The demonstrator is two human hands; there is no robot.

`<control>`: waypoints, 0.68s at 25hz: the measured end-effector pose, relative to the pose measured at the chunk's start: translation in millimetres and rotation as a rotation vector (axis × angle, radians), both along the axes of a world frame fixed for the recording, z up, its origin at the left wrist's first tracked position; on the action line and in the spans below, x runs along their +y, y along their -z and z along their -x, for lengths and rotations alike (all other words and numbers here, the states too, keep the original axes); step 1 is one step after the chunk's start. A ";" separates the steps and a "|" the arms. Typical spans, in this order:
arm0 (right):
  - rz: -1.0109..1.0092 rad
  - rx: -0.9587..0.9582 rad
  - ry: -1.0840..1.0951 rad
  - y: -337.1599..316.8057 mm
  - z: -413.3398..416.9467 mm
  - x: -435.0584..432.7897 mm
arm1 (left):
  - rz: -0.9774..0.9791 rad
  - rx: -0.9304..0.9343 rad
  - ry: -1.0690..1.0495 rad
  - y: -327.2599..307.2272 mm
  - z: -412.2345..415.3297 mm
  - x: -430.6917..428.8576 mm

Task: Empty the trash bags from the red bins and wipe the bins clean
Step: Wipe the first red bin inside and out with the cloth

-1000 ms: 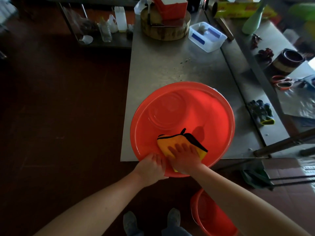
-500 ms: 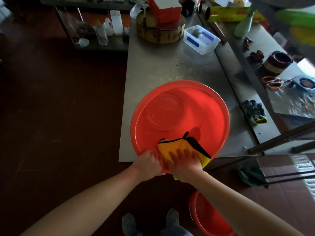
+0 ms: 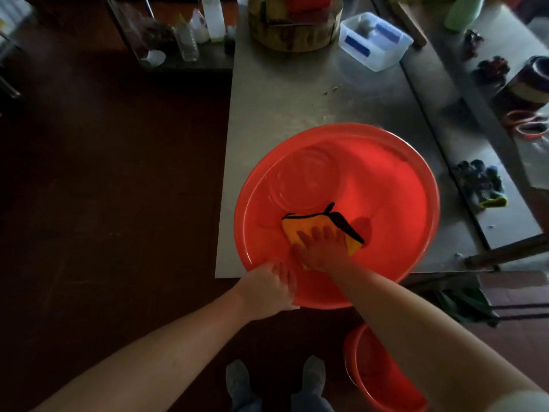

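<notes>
Red bin (image 3: pixel 386 188) rim seemingly clasped by left grip (image 3: pixel 267 289).

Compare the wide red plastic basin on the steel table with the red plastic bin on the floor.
The wide red plastic basin sits on the steel table; the red plastic bin stands on the floor. Hands work the basin: the left hand grips its rim, the right hand presses a yellow cloth inside; no hand is on the bin. Both are red, round, open-topped.
</notes>
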State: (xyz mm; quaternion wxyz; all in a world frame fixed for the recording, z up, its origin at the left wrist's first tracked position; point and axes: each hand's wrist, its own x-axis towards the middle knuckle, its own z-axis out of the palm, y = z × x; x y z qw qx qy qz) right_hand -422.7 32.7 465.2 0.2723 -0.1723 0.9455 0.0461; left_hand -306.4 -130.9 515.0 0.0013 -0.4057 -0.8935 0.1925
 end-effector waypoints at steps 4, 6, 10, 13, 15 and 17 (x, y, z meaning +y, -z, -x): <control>-0.024 -0.046 0.016 11.3 26.1 -11.0 | -0.043 0.035 0.032 -6.2 4.1 1.7; -0.032 -0.041 0.002 5.8 21.0 -8.6 | -0.034 0.063 0.033 -14.3 4.5 1.6; -0.051 -0.066 -0.046 -27.0 -17.0 8.4 | -0.001 0.085 0.084 -26.8 3.2 1.4; -0.017 -0.082 -0.037 -52.9 -55.7 27.2 | -0.014 0.063 0.119 -30.7 3.5 -0.1; -0.042 -0.082 -0.044 -63.3 -76.7 37.3 | 0.008 0.043 0.099 -31.9 4.9 -0.1; -0.063 -0.073 -0.053 -68.4 -85.5 42.0 | 0.016 0.068 0.078 -29.8 4.3 -0.1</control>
